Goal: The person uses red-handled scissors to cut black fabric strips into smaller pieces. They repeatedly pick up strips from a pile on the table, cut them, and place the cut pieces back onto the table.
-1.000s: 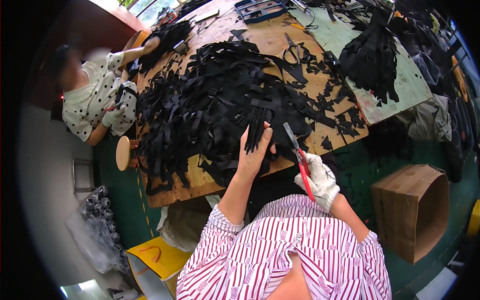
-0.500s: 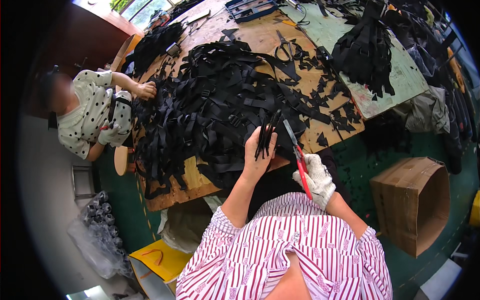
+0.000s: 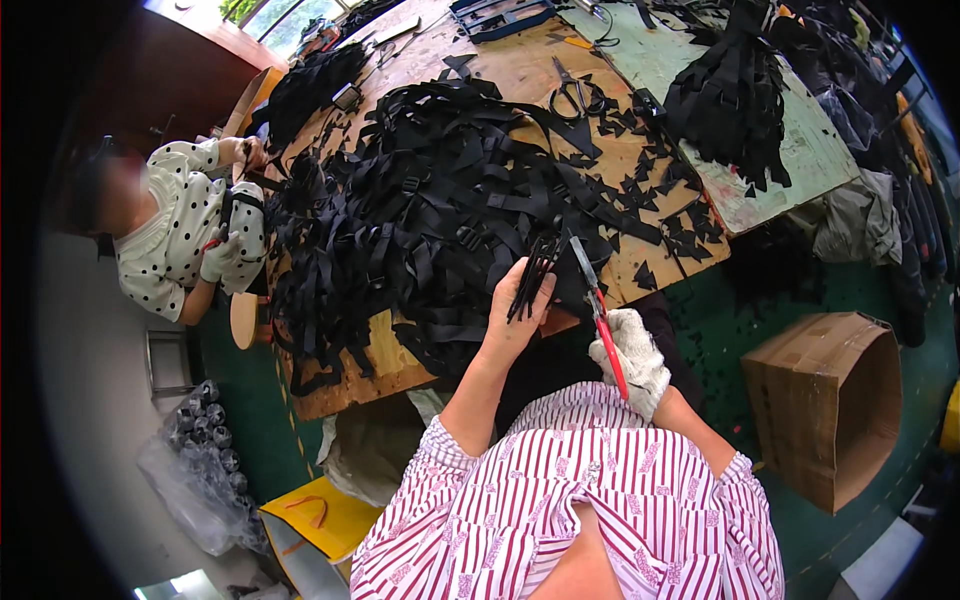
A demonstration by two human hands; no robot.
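My bare left hand is closed around a small bunch of black webbing straps, their ends fanned out above my fingers. On my right hand is a white knitted glove, and it grips the red handles of a pair of scissors. The long grey blades point up and away, just right of the bunch and apart from it. Beyond both hands spreads a large heap of black straps, some with plastic buckles.
Black-handled scissors and cut black scraps lie on the wooden table. A person works at the left. An open cardboard box stands at the right, a yellow bag at lower left.
The bunch in my left hand has tilted and fanned slightly; the scissors have shifted a little. The other person's hand has drawn back from the heap toward their body with black strap in it.
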